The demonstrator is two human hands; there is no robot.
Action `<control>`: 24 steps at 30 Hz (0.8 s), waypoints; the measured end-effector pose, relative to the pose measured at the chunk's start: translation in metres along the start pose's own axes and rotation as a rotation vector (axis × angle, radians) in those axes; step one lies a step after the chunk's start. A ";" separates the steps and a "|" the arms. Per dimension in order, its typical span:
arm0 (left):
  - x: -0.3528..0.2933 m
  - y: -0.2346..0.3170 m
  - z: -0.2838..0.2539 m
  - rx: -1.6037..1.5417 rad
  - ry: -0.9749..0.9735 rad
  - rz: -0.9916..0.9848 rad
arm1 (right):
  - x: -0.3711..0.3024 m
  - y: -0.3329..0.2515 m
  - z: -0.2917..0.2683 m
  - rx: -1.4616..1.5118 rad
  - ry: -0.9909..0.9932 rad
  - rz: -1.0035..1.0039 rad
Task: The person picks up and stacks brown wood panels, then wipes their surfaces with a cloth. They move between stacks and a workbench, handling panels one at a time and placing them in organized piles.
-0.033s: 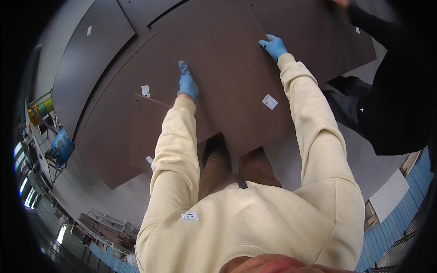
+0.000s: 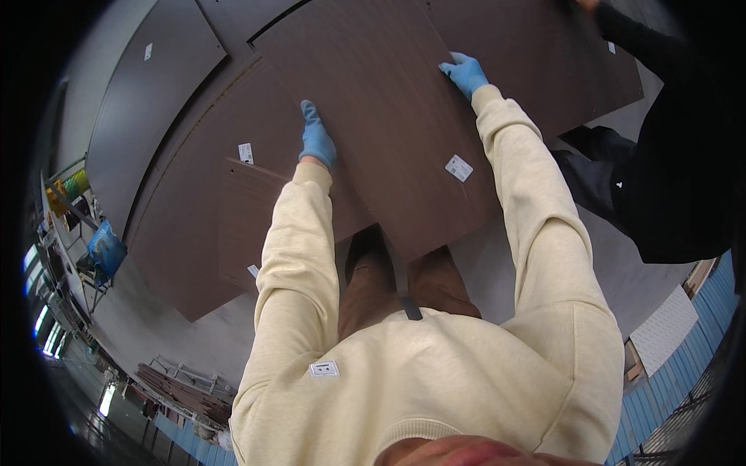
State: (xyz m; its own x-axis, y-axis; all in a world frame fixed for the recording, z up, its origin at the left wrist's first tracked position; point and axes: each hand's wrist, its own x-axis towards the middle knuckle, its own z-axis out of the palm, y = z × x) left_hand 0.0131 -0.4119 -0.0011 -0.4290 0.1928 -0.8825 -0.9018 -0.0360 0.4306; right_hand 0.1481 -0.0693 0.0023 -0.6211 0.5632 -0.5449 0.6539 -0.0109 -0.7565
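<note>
A long dark brown panel (image 2: 381, 116) with a white label (image 2: 458, 168) slants across the middle, its near end in front of my legs. My left hand (image 2: 317, 138), in a blue glove, holds its left edge with the thumb pointing up along the side; the other fingers are mostly hidden. On the opposite edge, farther away, my right hand (image 2: 466, 75), gloved the same way, is closed around the border. Beneath and left of this panel lie a smaller brown panel (image 2: 249, 225) and a larger brown panel (image 2: 179, 241).
Another person's dark sleeve (image 2: 645, 43) reaches toward a brown panel (image 2: 544, 70) at the upper right. A grey-brown panel (image 2: 148, 93) lies at far left. Beyond it stand a rack with a blue bag (image 2: 106, 248) and stacked brown boards (image 2: 183, 392). Blue slatted surfacing (image 2: 676, 369) runs along the lower right.
The held panel and both my hands have shifted very slightly away from me and to the left. My grip looks the same.
</note>
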 end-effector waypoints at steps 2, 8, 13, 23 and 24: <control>0.013 -0.002 -0.005 0.035 0.000 0.054 | 0.016 0.009 0.011 -0.071 0.058 -0.045; 0.046 -0.006 -0.017 0.030 0.025 0.076 | 0.043 0.003 0.033 -0.149 0.095 -0.070; 0.062 0.000 -0.019 -0.021 0.000 0.113 | 0.040 -0.010 0.041 -0.195 0.076 -0.042; 0.073 0.020 -0.009 -0.012 0.021 0.040 | 0.041 -0.021 0.056 -0.264 0.139 0.034; 0.073 0.021 -0.009 0.007 0.047 0.016 | 0.040 -0.022 0.057 -0.271 0.142 0.048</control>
State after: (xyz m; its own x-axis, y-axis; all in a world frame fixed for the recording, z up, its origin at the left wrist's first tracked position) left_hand -0.0373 -0.4073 -0.0579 -0.4454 0.1457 -0.8834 -0.8946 -0.0317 0.4458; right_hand 0.0840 -0.0939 -0.0231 -0.5324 0.6774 -0.5076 0.7845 0.1697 -0.5964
